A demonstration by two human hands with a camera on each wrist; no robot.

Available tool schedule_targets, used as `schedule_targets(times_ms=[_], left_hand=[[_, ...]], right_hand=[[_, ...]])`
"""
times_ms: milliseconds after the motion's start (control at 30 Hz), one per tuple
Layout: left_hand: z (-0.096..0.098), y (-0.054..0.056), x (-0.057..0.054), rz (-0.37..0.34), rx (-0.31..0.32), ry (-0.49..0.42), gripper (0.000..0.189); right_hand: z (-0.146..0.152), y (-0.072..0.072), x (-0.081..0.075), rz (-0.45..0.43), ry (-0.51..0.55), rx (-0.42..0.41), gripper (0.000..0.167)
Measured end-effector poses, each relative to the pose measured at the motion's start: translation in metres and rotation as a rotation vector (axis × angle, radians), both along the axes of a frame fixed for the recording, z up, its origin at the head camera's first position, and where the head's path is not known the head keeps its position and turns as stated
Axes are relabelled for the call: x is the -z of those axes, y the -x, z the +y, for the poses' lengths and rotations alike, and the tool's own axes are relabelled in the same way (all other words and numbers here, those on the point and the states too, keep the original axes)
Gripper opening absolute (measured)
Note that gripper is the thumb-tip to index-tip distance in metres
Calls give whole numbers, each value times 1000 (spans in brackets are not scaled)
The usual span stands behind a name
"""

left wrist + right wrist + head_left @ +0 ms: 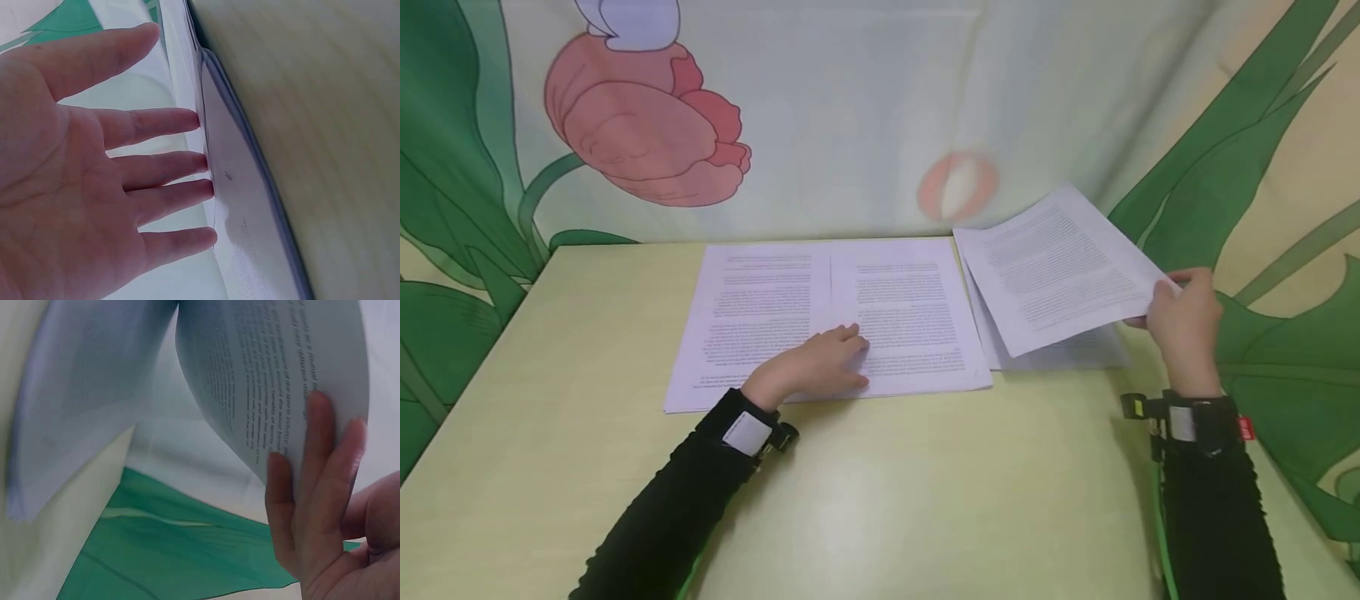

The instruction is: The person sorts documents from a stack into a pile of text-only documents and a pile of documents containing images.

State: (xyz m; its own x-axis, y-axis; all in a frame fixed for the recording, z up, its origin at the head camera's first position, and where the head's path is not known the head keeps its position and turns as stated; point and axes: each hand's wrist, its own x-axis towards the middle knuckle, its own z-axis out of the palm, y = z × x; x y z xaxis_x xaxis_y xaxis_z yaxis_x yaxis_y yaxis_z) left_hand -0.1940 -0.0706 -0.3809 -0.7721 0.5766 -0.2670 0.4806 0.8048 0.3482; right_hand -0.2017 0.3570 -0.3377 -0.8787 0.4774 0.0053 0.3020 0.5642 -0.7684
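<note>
My left hand point(820, 362) rests over the middle of two side-by-side piles of printed pages. Its fingertips meet the paper surface point(234, 194) in the left wrist view, the fingers fairly straight and spread. The left pile point(752, 308) and the middle pile point(910, 317) lie flat, their edges close together. At the right, my right hand point(1187, 325) pinches the near right corner of a printed sheet point(1060, 267), raised and tilted. In the right wrist view that sheet point(250, 381) curves away from the fingers. Beneath it lies a right-hand pile point(1075, 354), partly hidden.
A pale wooden table point(940, 483) carries the papers. Right behind its far edge hangs a light curtain point(850, 108) printed with flowers and green leaves. Both wrists wear black straps with small cameras.
</note>
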Motion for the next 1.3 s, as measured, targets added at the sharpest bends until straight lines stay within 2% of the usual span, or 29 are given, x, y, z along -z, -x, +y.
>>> schedule_targets(times_ms=[333, 400, 533, 633, 767, 833, 900, 967, 1100, 1167, 1233, 1300], left_hand=[[0, 1, 4, 24, 7, 10, 59], [0, 1, 5, 27, 10, 9, 59], [0, 1, 6, 25, 3, 13, 60], [0, 1, 5, 10, -8, 16, 61], [-2, 2, 4, -5, -9, 3, 61], [-3, 3, 3, -12, -18, -40, 61], [-4, 5, 3, -23, -82, -125, 61], [-5, 9, 3, -40, -210, -272, 65], [-11, 15, -5, -81, -488, -757, 68], [-16, 17, -12, -87, -574, -959, 60], [-21, 16, -20, -73, -635, -1086, 48], [-26, 16, -26, -40, -703, -1116, 41]], right_hand=[[-13, -2, -8, 67, 122, 40, 47], [-15, -2, -10, 89, 173, 57, 42], [-23, -2, -12, 167, 352, 68, 31], [-35, -1, -11, 187, 458, 57, 35], [-61, 2, -5, 157, 451, -5, 43], [-76, 3, -1, 159, 443, -49, 44], [-91, 5, 4, 172, 455, -83, 41], [-106, 6, 8, 167, 453, -109, 40], [-135, 7, 18, 161, 455, -157, 38], [-149, 7, 22, 177, 478, -195, 37], [-162, 8, 23, 194, 503, -239, 35], [-173, 8, 24, 214, 533, -288, 34]])
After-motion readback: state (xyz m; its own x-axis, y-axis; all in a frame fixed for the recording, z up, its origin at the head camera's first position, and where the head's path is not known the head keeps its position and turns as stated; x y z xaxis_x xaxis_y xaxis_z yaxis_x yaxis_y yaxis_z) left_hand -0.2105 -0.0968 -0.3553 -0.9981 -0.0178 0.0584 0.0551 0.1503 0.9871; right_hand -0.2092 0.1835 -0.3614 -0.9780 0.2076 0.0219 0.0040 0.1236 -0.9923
